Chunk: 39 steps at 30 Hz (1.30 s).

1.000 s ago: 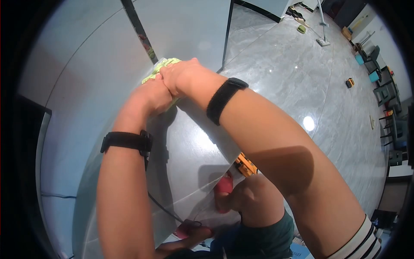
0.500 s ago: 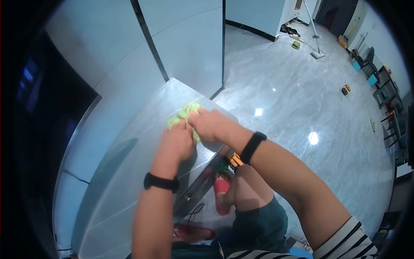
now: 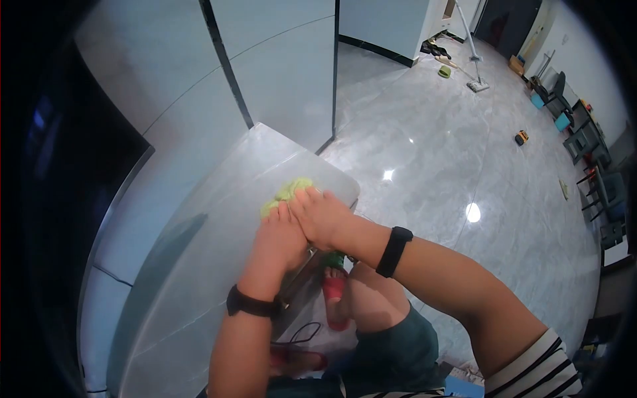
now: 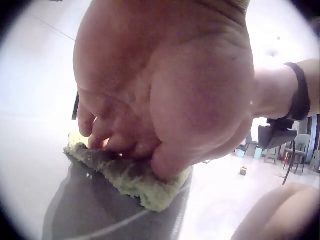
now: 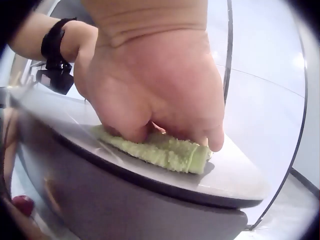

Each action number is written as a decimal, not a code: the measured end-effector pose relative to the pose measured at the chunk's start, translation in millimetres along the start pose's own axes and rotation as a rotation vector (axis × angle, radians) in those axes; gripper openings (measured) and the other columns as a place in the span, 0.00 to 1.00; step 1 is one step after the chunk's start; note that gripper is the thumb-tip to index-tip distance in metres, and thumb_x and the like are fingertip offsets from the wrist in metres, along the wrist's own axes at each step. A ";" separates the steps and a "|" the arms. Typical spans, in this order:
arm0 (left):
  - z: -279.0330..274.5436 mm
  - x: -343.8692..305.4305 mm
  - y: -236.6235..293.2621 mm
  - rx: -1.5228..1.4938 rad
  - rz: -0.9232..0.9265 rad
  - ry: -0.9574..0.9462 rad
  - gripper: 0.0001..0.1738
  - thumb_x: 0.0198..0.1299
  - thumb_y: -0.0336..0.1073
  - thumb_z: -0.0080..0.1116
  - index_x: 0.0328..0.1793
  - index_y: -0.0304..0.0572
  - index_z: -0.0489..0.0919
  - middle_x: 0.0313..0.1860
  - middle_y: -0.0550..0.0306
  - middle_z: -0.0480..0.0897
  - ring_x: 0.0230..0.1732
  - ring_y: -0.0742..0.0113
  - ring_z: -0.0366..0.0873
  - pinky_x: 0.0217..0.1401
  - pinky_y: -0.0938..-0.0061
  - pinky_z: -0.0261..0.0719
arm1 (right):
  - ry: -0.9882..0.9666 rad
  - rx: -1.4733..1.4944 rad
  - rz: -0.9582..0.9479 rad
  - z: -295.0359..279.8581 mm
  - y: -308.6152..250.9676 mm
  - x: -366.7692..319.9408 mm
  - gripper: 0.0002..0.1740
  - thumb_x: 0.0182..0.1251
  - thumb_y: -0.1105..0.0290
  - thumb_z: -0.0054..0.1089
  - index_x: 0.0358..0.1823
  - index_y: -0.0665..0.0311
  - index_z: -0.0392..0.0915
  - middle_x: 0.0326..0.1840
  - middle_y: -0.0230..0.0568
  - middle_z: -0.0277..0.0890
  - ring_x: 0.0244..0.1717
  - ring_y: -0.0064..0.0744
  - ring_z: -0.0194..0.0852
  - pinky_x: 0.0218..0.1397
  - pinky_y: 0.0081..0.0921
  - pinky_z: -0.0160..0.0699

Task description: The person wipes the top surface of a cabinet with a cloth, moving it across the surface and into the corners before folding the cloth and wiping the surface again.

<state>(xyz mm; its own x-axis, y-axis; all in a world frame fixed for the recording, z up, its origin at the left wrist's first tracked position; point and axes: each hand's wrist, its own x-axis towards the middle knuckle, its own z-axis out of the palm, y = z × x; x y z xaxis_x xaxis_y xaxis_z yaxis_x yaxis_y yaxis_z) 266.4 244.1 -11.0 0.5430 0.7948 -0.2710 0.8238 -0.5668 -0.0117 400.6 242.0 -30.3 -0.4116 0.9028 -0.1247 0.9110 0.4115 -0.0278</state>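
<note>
A pale green fluffy cloth (image 3: 289,191) lies folded on the grey, marbled top (image 3: 199,265) of a low cabinet, close to its rounded front corner. My left hand (image 3: 281,237) grips the cloth's near side with bent fingers; in the left wrist view its thumb is on one end of the cloth (image 4: 142,185). Against it, my right hand (image 3: 323,213) holds the other side. Thumb and fingers bear down on the cloth (image 5: 167,152) in the right wrist view, just inside the top's dark edge. The fingertips are partly hidden by the cloth and the palms.
Tall light panels (image 3: 285,73) rise behind the cabinet, and a dark screen (image 3: 86,152) stands at left. A red slipper (image 3: 336,295) on a foot is just below the cabinet front. On the tiled floor are a toy truck (image 3: 521,137), a mop (image 3: 476,85) and chairs (image 3: 607,192).
Both hands have drawn the cloth back from the far panel side toward the body and the front corner. The head view has shifted, baring the far end of the top.
</note>
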 end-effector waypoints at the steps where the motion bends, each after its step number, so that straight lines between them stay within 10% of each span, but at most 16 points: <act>1: -2.7 6.7 -7.0 -0.036 -0.020 -0.046 0.36 0.62 0.38 0.49 0.75 0.28 0.60 0.77 0.34 0.60 0.74 0.44 0.63 0.73 0.59 0.66 | -0.006 -0.016 0.008 0.8 1.5 10.2 0.35 0.59 0.64 0.62 0.68 0.63 0.66 0.69 0.48 0.64 0.69 0.44 0.63 0.66 0.42 0.66; 15: -24.7 154.9 -115.0 -0.097 -0.188 -0.099 0.35 0.68 0.38 0.40 0.81 0.36 0.53 0.84 0.45 0.47 0.83 0.51 0.46 0.81 0.60 0.54 | -0.135 0.104 0.105 -33.5 60.5 183.0 0.37 0.63 0.63 0.61 0.74 0.61 0.62 0.78 0.42 0.57 0.78 0.43 0.54 0.76 0.50 0.57; 21: -20.7 180.2 -145.0 -0.151 -0.154 -0.029 0.34 0.70 0.38 0.35 0.82 0.37 0.52 0.83 0.40 0.46 0.83 0.47 0.44 0.83 0.61 0.47 | -0.142 0.080 0.036 -35.2 71.5 222.1 0.30 0.68 0.63 0.51 0.71 0.61 0.64 0.76 0.41 0.60 0.76 0.39 0.59 0.70 0.45 0.67; 35: -2.5 136.6 -109.0 -0.230 -0.140 0.107 0.33 0.71 0.45 0.47 0.80 0.47 0.57 0.80 0.33 0.53 0.80 0.41 0.51 0.81 0.56 0.53 | 0.075 0.230 0.080 -0.9 69.6 160.1 0.35 0.67 0.56 0.59 0.72 0.60 0.61 0.80 0.45 0.52 0.80 0.48 0.48 0.74 0.47 0.59; 39: -8.1 102.0 -52.5 -0.180 -0.131 0.050 0.33 0.70 0.42 0.46 0.78 0.40 0.58 0.79 0.33 0.56 0.77 0.40 0.57 0.77 0.57 0.60 | 0.163 0.193 0.046 15.5 71.5 95.4 0.30 0.73 0.57 0.47 0.72 0.63 0.60 0.80 0.50 0.52 0.79 0.54 0.48 0.75 0.46 0.58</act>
<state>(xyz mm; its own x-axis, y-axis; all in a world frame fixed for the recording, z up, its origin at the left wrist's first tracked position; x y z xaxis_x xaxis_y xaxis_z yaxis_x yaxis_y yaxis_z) 279.8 356.7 -30.3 0.4333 0.8713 -0.2305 0.9011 -0.4138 0.1298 426.9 355.6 -59.5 -0.3537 0.9349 0.0309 0.9106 0.3517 -0.2169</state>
